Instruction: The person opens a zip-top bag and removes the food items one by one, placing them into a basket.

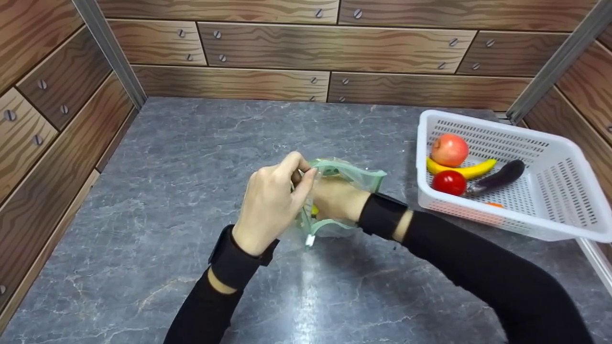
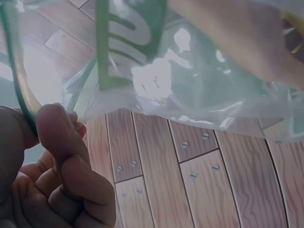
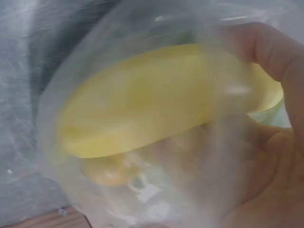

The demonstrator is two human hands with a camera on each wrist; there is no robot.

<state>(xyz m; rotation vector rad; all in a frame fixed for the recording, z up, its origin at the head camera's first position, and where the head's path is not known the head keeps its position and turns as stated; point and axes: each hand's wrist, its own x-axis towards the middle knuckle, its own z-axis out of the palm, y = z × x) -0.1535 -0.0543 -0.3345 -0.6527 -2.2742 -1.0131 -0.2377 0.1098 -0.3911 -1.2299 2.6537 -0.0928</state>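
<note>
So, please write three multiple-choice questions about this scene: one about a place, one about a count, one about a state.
1. Where does the white basket stand?
A. on the person's right
B. on the person's left
C. between the hands

2. How many red round fruits lie in the basket?
A. none
B. two
C. five

3. What does the left hand do?
A. lies flat on the counter
B. pinches the rim of the plastic bag
C. holds the eggplant

Answers:
1 A, it stands at the right edge of the counter.
2 B, two red ones lie beside the banana.
3 B, its fingers pinch the green rim.
</note>
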